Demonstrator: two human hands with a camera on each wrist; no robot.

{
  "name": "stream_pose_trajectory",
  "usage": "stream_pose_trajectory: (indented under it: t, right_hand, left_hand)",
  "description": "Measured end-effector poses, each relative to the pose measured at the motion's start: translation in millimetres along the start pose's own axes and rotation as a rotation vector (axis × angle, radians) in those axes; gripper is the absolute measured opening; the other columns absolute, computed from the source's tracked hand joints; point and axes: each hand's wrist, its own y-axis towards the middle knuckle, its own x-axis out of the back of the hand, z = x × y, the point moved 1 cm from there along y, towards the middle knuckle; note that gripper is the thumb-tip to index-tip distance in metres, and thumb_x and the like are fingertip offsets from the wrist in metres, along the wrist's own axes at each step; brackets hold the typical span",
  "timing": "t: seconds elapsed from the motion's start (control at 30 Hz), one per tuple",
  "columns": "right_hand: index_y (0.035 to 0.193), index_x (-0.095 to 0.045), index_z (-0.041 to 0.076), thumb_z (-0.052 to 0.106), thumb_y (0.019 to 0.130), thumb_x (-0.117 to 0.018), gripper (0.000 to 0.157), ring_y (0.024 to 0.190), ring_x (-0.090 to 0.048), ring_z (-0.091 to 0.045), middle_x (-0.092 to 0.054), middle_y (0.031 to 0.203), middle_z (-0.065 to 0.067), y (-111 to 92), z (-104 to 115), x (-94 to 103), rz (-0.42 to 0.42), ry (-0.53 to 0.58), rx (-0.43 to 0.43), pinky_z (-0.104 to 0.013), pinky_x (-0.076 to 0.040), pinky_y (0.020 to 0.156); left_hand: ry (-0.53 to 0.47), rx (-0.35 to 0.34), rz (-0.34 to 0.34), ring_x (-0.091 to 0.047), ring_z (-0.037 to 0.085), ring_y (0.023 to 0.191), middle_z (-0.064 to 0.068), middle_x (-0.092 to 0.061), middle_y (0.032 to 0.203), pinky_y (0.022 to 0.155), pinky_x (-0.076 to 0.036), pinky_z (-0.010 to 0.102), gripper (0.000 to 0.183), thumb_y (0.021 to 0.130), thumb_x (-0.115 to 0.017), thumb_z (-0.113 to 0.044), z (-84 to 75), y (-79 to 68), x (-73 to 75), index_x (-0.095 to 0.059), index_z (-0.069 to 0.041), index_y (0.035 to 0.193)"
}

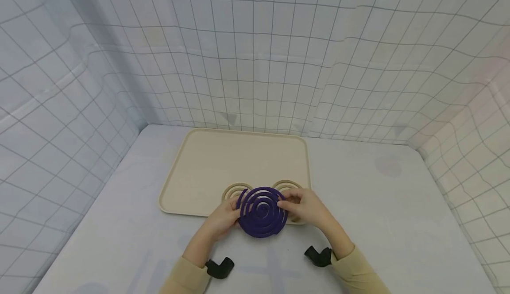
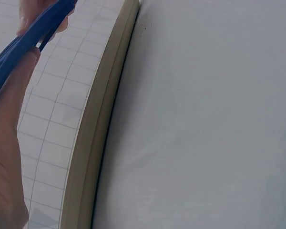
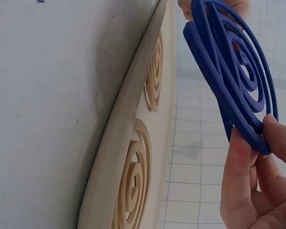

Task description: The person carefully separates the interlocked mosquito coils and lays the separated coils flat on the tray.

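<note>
A dark blue-purple mosquito coil [image 1: 263,212], a flat spiral, is held up over the near edge of the beige tray [image 1: 239,152]. My left hand [image 1: 224,218] grips its left edge, with the fingers partly hidden behind it. At the upper right edge, my right hand [image 1: 304,206] pinches it between thumb and fingers; the right wrist view shows this grip on the coil [image 3: 233,71] closely. Two beige mosquito coils lie in the tray: a left one [image 1: 235,187], and a right one [image 1: 284,182] partly covered by my right hand.
The tray's raised rim [image 2: 95,114] crosses the left wrist view. A white cloth surface [image 1: 358,196] lies beneath everything. Grid-patterned sheets [image 1: 255,63] hang behind and at both sides. Black wrist mounts [image 1: 220,268] sit at both sleeves.
</note>
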Motion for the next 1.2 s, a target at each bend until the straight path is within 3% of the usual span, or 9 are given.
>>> stream_pose_trajectory:
  t: [0.23, 0.53, 0.73, 1.0, 1.2]
  right_hand:
    - [0.104, -0.070, -0.007, 0.015, 0.089, -0.073, 0.026, 0.075, -0.068, -0.010, -0.074, 0.090, -0.017, 1, 1, -3.4, -0.032, 0.136, -0.080, -0.033, -0.060, 0.067]
    - [0.107, -0.066, -0.012, 0.007, 0.088, -0.072, 0.027, 0.074, -0.070, -0.013, -0.074, 0.093, -0.019, 1, -1, -7.3, 0.008, 0.249, -0.141, -0.029, -0.060, 0.069]
    - [0.105, -0.067, -0.009, 0.015, 0.091, -0.071, 0.028, 0.069, -0.070, -0.015, -0.075, 0.089, -0.014, 2, -4, -7.4, -0.034, 0.231, -0.185, -0.030, -0.060, 0.066]
    - [0.108, -0.065, -0.011, 0.012, 0.092, -0.069, 0.029, 0.067, -0.068, -0.008, -0.074, 0.092, -0.015, 3, -10, -6.8, -0.032, 0.283, -0.213, -0.025, -0.059, 0.066]
    - [0.110, -0.065, -0.011, 0.012, 0.093, -0.066, 0.028, 0.068, -0.069, -0.009, -0.075, 0.093, -0.016, 4, -13, -6.1, -0.031, 0.273, -0.224, -0.026, -0.058, 0.065]
  left_hand:
    - [-0.066, 0.008, -0.009, -0.067, 0.003, 0.084, -0.011, -0.070, 0.096, 0.073, -0.057, 0.022, 0.040, 0.099, -0.058, -0.013, 0.0, -0.5, 0.9, -0.046, 0.008, 0.131]
    - [-0.206, -0.006, -0.115, -0.068, 0.002, 0.088, -0.012, -0.070, 0.098, 0.079, -0.057, 0.022, 0.043, 0.101, -0.055, -0.014, 0.3, 1.5, 0.7, -0.039, 0.003, 0.137]
    - [-0.239, -0.012, -0.142, -0.067, 0.003, 0.085, -0.012, -0.070, 0.098, 0.076, -0.057, 0.021, 0.027, 0.099, -0.057, -0.012, 1.0, 2.5, -3.2, -0.049, -0.007, 0.125]
    - [-0.206, -0.020, -0.130, -0.067, 0.004, 0.090, -0.011, -0.068, 0.103, 0.081, -0.057, 0.023, 0.044, 0.102, -0.049, -0.008, 0.8, 1.2, -0.4, -0.035, 0.006, 0.141]
    - [-0.218, 0.011, -0.152, -0.068, 0.005, 0.089, -0.009, -0.066, 0.102, 0.079, -0.057, 0.024, 0.042, 0.102, -0.044, -0.007, -0.1, 1.4, 0.4, -0.033, 0.007, 0.140]
